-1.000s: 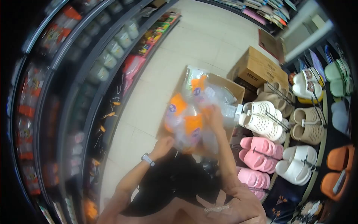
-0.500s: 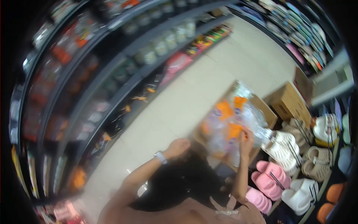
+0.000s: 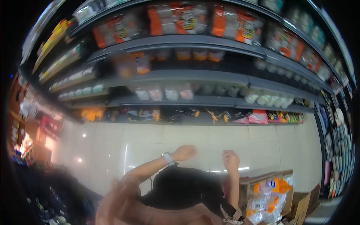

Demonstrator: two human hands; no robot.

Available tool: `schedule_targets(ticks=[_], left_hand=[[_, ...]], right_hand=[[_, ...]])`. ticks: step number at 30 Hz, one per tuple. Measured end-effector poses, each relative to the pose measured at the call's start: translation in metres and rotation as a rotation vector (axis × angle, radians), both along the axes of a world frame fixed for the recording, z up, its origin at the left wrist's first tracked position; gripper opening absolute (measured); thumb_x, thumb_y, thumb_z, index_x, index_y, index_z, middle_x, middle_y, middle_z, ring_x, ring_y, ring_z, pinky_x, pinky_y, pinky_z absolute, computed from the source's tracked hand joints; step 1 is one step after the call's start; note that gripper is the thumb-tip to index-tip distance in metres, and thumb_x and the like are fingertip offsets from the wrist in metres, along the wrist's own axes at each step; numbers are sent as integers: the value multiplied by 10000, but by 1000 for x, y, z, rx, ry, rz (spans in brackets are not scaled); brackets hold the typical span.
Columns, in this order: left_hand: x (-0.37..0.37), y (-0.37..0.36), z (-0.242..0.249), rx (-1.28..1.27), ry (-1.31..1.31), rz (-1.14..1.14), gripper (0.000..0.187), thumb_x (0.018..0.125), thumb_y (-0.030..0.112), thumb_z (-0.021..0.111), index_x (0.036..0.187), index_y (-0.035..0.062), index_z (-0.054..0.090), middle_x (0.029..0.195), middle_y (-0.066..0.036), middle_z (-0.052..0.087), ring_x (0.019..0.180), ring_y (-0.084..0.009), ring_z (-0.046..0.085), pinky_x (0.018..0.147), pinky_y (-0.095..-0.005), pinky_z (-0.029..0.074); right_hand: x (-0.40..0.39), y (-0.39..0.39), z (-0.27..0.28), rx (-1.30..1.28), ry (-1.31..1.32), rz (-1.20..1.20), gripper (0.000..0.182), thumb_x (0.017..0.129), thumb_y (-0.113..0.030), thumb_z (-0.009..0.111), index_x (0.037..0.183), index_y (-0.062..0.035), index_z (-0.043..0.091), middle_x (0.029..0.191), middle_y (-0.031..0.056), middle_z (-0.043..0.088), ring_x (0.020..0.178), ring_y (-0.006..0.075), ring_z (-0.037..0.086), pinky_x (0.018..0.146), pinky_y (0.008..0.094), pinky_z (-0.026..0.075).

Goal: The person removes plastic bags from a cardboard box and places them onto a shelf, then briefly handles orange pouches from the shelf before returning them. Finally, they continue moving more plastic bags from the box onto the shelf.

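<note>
Both hands are up in front of the body and hold nothing. The left hand (image 3: 183, 152) is curled loosely, with a watch (image 3: 167, 157) on its wrist. The right hand (image 3: 230, 160) is curled shut. The cardboard box (image 3: 262, 189) of clear bags (image 3: 265, 200) sits just below the right hand, near the store shelves (image 3: 195, 75).

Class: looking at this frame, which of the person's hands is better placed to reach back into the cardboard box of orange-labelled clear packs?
Probably the right hand: it hangs empty just above the cardboard box of clear packs. The left hand, with the wristwatch, is farther from the box.
</note>
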State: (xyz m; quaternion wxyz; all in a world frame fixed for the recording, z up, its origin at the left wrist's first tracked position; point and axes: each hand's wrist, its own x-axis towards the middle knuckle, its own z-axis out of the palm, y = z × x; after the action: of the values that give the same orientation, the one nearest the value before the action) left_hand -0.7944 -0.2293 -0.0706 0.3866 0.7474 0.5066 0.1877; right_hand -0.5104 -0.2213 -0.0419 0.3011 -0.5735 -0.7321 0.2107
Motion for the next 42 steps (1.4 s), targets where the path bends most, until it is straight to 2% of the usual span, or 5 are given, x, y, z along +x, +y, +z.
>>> schedule_targets(ticks=[9,20,27,32,42], left_hand=[[-148,-51,-29,-85,-216,678,202,883,224,579,941,38,630,833,-92,665,775,-195,640,721,-308,501],[-275,6,-22,-84,-256,940,169,905,161,575,972,12,620,803,-40,635,741,-118,606,693,-264,497],[-386,86,-8,-50,-214,1004,187,915,156,567,1000,-7,600,846,-56,640,811,-126,612,737,-271,501],[-414,129,10,-14,-395,1130,179,924,147,564,1010,-7,594,861,-55,635,824,-126,607,763,-264,491],[-514,183,30,192,-225,1211,221,886,155,586,1031,-11,609,922,-119,665,832,-205,640,732,-307,492]], right_hand=[[-190,106,12,-29,-134,613,171,797,-176,643,905,-43,652,875,108,644,708,260,639,683,368,496],[-350,242,-23,-16,-163,863,173,788,-206,645,872,-56,642,859,114,641,817,321,623,703,417,485],[-481,361,15,-24,58,697,226,781,-205,653,959,-69,628,873,115,630,832,303,614,741,405,480],[-568,419,29,12,185,393,508,799,-334,663,1134,33,560,1051,228,618,984,396,570,871,439,443],[-620,449,-1,171,365,369,325,844,-204,590,1088,11,591,1095,212,587,1013,374,543,891,456,408]])
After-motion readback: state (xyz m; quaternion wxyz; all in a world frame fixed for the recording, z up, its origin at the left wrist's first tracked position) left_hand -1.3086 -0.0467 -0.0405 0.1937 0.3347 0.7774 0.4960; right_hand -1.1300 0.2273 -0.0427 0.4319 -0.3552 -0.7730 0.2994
